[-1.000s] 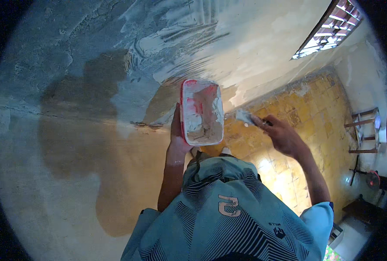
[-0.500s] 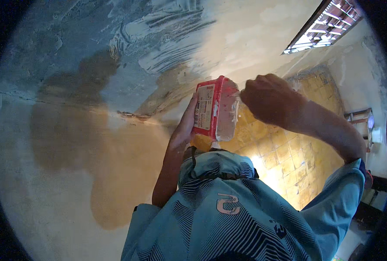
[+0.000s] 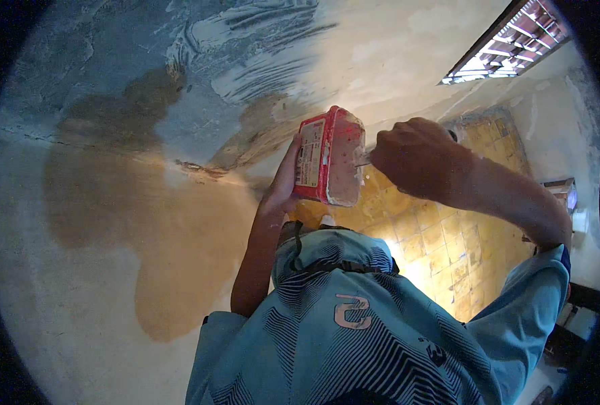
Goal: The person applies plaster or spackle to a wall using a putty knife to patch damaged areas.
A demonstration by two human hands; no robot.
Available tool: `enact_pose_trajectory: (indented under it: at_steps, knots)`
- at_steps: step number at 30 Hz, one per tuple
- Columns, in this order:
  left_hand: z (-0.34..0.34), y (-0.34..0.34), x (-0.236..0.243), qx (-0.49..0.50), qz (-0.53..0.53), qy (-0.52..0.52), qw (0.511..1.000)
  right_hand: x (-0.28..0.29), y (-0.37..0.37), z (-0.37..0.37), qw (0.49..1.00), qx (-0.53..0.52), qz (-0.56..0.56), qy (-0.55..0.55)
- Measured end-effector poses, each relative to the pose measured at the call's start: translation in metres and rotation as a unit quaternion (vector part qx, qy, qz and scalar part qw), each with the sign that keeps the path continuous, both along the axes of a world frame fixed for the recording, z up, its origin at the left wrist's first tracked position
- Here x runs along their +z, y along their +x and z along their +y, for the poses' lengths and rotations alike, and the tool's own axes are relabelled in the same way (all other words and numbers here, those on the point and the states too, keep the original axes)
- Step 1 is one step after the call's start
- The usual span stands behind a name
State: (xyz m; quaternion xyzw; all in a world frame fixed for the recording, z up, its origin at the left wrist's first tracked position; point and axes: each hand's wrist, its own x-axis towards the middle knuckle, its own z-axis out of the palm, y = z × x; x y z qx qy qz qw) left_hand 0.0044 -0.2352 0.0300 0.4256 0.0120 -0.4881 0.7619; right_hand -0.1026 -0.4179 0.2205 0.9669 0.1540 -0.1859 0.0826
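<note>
While the left grip (image 3: 286,181) holds the red tub (image 3: 326,158), tilted near frame centre, the right grip (image 3: 418,160), right of centre, is closed round a mostly hidden tool (image 3: 362,159) at the tub's mouth.

Tool (image 3: 362,159) mostly hidden by right hand (image 3: 418,158); window (image 3: 505,46) cropped.
</note>
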Motion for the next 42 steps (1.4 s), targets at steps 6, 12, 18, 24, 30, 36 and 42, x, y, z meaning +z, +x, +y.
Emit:
enact_pose_trajectory:
  at_steps: [6, 12, 18, 24, 30, 36, 42]
  knots:
    - [-0.006, 0.005, -0.018, -0.019, -0.025, 0.006, 0.999, -0.007, -0.003, 0.022, 0.999, 0.043, -0.014, 0.019]
    - [-0.012, 0.001, -0.020, -0.023, 0.027, 0.007, 0.999, -0.007, 0.021, 0.049, 0.973, 0.064, 0.163, -0.148]
    - [-0.009, 0.007, -0.034, -0.040, 0.055, -0.036, 0.997, -0.033, 0.027, 0.058, 0.971, 0.074, 0.124, -0.193]
    - [-0.012, 0.005, -0.026, -0.025, 0.019, 0.028, 0.999, -0.026, 0.033, 0.055, 0.969, 0.136, 0.091, -0.186]
    - [-0.006, 0.011, -0.027, -0.038, 0.025, 0.070, 0.997, -0.011, 0.125, 0.032, 0.901, -0.016, 0.431, -0.051]
    - [0.018, 0.010, -0.013, -0.017, -0.075, -0.016, 0.997, -0.029, 0.152, -0.051, 0.828, -0.123, 0.527, 0.147]
    - [0.037, 0.021, -0.056, -0.008, 0.123, -0.138, 0.983, -0.078, 0.089, -0.131, 0.640, -0.233, 0.348, 0.644]
